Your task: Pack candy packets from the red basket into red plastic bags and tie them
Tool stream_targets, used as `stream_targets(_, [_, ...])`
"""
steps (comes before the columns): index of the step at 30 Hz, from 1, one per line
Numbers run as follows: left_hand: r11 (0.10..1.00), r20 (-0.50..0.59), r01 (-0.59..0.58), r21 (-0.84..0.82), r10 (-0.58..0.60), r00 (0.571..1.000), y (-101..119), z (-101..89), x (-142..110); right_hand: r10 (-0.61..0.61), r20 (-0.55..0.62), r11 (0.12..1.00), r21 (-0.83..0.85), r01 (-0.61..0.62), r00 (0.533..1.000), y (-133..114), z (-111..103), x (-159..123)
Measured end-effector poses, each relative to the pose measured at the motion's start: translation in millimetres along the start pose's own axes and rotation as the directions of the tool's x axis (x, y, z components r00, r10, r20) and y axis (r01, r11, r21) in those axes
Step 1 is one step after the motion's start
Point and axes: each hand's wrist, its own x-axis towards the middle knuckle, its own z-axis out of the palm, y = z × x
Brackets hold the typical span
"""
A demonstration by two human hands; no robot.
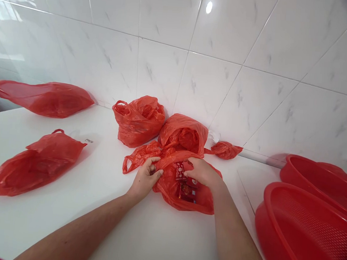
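Red packet (179,171), in open bag (167,181), between hands (146,178)

The only view looks from head height, forward and steeply down over the table (107,228).

The red plastic bag (169,187) lies open on the white desk (119,229), its thin film crumpled and its mouth spread between the two hands (148,179). Small packets (187,191), glossy dark red with printed fronts, lie loose and partly overlapping inside the opening.
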Motion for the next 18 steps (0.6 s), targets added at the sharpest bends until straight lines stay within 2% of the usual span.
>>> stream_targets(3, [1.000,-0.004,-0.008,0.027,0.008,1.000,-1,-0.7,0,0.132,0.094,0.979,-0.166,-0.115,0.987,10,5,5])
stream_targets(5, [0.999,-0.004,-0.017,0.037,0.018,1.000,-2,-0.9,0,0.164,0.136,0.965,-0.228,-0.130,0.977,14,10,8])
stream_targets(9, [0.999,-0.014,-0.026,0.044,0.027,1.000,-1,-0.8,0,0.156,0.154,0.967,-0.224,-0.120,0.976,15,16,12])
stream_targets(13, [0.998,-0.031,-0.033,0.044,0.034,0.999,0,-0.5,0,0.158,0.175,0.973,-0.193,-0.123,0.972,14,13,10])
stream_targets(18, [0.999,-0.023,-0.012,0.050,0.013,1.000,1,0.1,0,0.124,0.116,0.986,-0.127,-0.109,0.985,16,3,5])
